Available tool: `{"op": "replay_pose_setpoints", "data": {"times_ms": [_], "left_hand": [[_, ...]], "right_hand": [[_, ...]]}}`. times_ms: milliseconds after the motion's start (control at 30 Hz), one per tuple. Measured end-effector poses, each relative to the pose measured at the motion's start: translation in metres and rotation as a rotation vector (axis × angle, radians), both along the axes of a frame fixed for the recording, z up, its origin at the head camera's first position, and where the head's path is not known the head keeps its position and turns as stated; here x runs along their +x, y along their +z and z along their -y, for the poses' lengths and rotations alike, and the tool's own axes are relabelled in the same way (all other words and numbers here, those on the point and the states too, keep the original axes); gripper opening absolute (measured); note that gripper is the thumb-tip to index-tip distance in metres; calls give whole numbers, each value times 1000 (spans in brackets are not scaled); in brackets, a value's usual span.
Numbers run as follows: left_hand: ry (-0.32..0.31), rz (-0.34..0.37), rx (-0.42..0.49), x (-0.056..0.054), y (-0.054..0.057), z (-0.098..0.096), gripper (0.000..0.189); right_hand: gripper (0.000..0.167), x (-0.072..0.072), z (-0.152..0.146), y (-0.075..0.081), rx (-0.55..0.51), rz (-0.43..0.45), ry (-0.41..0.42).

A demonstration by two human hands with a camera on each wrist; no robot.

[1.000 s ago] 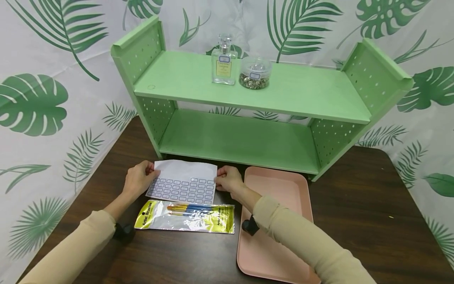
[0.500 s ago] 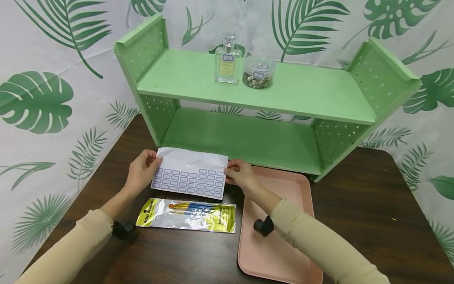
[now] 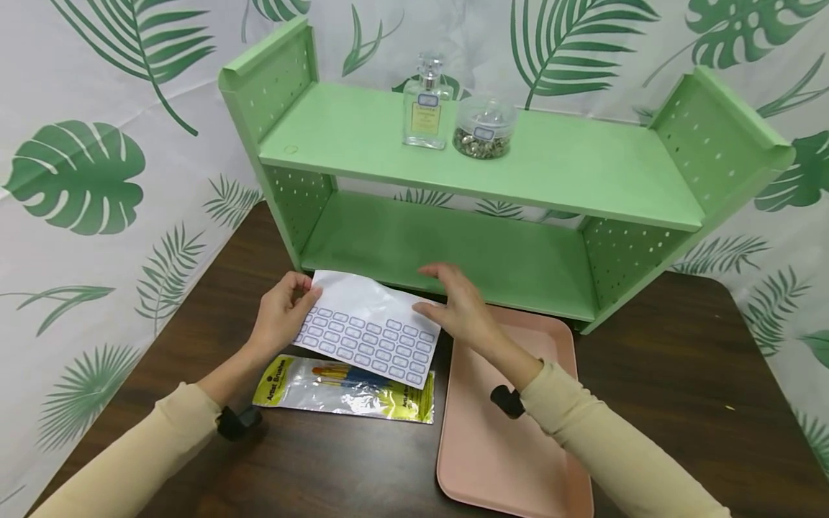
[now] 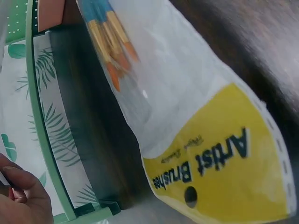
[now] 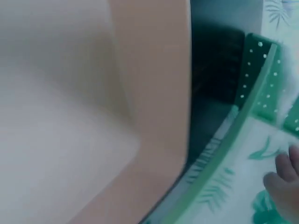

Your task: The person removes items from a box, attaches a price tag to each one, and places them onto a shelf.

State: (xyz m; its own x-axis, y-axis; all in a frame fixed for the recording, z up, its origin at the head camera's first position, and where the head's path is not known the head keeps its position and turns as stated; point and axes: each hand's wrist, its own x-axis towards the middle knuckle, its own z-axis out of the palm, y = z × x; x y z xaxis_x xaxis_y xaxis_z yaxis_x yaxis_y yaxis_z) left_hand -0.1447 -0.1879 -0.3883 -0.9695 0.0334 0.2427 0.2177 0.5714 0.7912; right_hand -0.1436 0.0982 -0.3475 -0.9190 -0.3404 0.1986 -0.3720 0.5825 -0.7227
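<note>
My left hand (image 3: 280, 314) pinches the upper left edge of a white sticker sheet (image 3: 369, 338) printed with rows of small blue-bordered labels. The sheet slants down to the right, its lower right part covering some of the Artist Brushes packet (image 3: 317, 392) on the table. By the sheet's upper right edge, my right hand (image 3: 466, 306) has thumb and forefinger spread apart; whether the thumb touches the paper I cannot tell. In the left wrist view, the clear and yellow packet (image 4: 201, 158) shows blue-handled brushes inside, while the left hand (image 4: 23, 193) is partly cut off.
A green two-tier shelf (image 3: 440, 244) stands behind the hands. On its top tier are a labelled perfume bottle (image 3: 425, 115) and a clear round jar (image 3: 484, 133) of small metallic pieces, also labelled. A pink tray (image 3: 505, 460) lies under the right forearm.
The right hand has let go of the sheet's right edge and spread its fingers. The sheet's right side has swung down over the brush packet. The left hand still holds its edge.
</note>
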Motion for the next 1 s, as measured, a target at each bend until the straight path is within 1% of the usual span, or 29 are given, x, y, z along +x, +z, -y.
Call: {"op": "replay_pose_setpoints", "data": {"times_ms": [33,67,100,167,267,367,433,500,567,633,700,767,900,967,1000], "left_hand": [[-4,-12,-6,0,0,0,14],[-7,-18,-4,0,0,-1,13],[-7,-20,-2,0,0,-2,13],[-9,-27,-1,-1,-1,-2,13],[-17,-27,4,-1,-1,-5,13],[-27,-17,2,-3,-2,-8,13],[-31,-3,-1,-3,-1,-10,13],[-38,16,2,-4,-1,-12,14],[-43,33,-1,-4,0,-14,14],[-45,51,-4,-5,1,-15,14],[-46,67,-4,-5,1,-15,14],[-45,89,4,-4,1,-15,14],[-52,122,26,-3,0,-15,14],[-45,130,32,-3,0,-15,14],[-42,129,35,-3,0,-15,14]], "right_hand": [[53,0,2,1,47,-10,39],[52,0,5,2,67,9,84],[51,-1,8,2,69,42,126],[49,-2,11,0,62,108,184],[46,-5,14,-2,-1,209,233],[44,-6,13,-1,-77,302,271],[42,-6,13,1,-107,344,299],[41,-6,13,1,-121,360,329],[40,-5,12,0,-120,365,340],[39,-5,11,-1,-112,362,335],[37,-3,10,-3,-117,380,320],[36,-1,9,-3,-136,420,297],[35,1,6,-4,-210,488,276],[34,1,5,-4,-232,486,283],[33,1,4,-4,-233,471,286]]}}
